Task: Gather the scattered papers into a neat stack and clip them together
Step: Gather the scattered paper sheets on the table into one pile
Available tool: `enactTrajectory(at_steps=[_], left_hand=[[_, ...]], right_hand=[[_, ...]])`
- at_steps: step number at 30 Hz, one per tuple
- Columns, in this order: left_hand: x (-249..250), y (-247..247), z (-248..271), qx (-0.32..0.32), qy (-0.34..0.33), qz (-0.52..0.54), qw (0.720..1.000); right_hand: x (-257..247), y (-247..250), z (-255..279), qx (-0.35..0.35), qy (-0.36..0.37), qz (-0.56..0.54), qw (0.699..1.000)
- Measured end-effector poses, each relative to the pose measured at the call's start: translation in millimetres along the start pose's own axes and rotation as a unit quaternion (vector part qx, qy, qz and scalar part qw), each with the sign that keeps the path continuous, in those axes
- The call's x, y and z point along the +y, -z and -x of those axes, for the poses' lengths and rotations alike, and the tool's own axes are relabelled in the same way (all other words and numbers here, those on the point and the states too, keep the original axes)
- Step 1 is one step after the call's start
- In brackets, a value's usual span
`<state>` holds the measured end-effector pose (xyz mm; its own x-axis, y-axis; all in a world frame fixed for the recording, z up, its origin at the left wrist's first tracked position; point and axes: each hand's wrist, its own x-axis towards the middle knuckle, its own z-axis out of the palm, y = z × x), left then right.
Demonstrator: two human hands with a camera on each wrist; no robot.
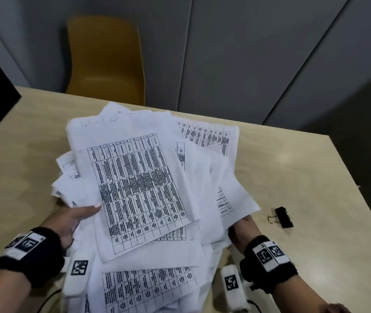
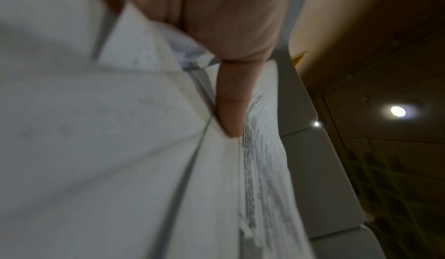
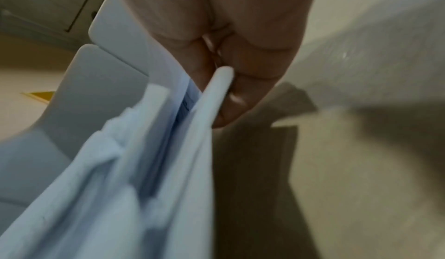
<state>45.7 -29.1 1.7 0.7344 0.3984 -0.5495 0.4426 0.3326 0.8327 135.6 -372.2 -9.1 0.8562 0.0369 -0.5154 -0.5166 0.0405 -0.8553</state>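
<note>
Holding messy white printed paper sheets [image 1: 144, 190] above beige counter [image 1: 292, 159], left hand [image 1: 74, 219] and right hand [image 1: 244, 231] each gripping an edge; loose fanned sheets could slip out.

The papers [image 1: 139, 190] are looking like thin white matt sheets, soft and a little wavy at the edges, with black printed tables. The table [image 1: 292, 159] is showing a pale wood-look surface, smooth with a faint shine. The clip [image 1: 284, 217] is looking like black matt metal with shiny wire handles. The chair [image 1: 105, 59] is appearing as smooth yellow plastic. The wristbands [image 1: 37, 256] are looking like black fuzzy cloth.
</note>
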Motion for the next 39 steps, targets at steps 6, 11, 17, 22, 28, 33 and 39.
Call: enactTrajectory(at_steps=[6,11,17,22,28,33,39], left_hand=[[-5,-10,-4,-0.026,0.017,-0.067,0.997],[-3,-13,-2,-0.049,0.061,-0.046,0.996],[-10,-15,-8,-0.033,0.066,-0.041,0.996],[-16,-15,-3,-0.011,0.065,-0.029,0.997],[-17,-27,5,-0.075,0.127,-0.023,0.989],[-19,-23,6,-0.044,0.083,-0.009,0.996],[-23,-20,5,-0.073,0.108,0.017,0.991]], right_hand=[[-4,-18,2,-0.065,-0.032,0.034,0.997],[-6,-21,-1,-0.049,-0.083,-0.021,0.995],[-13,-19,6,-0.128,-0.099,-0.163,0.973],[12,9,9,-0.131,-0.178,-0.104,0.97],[16,-11,15,-0.08,-0.083,0.102,0.988],[11,1,12,-0.033,-0.089,0.118,0.988],[4,18,-10,0.07,-0.075,0.059,0.993]])
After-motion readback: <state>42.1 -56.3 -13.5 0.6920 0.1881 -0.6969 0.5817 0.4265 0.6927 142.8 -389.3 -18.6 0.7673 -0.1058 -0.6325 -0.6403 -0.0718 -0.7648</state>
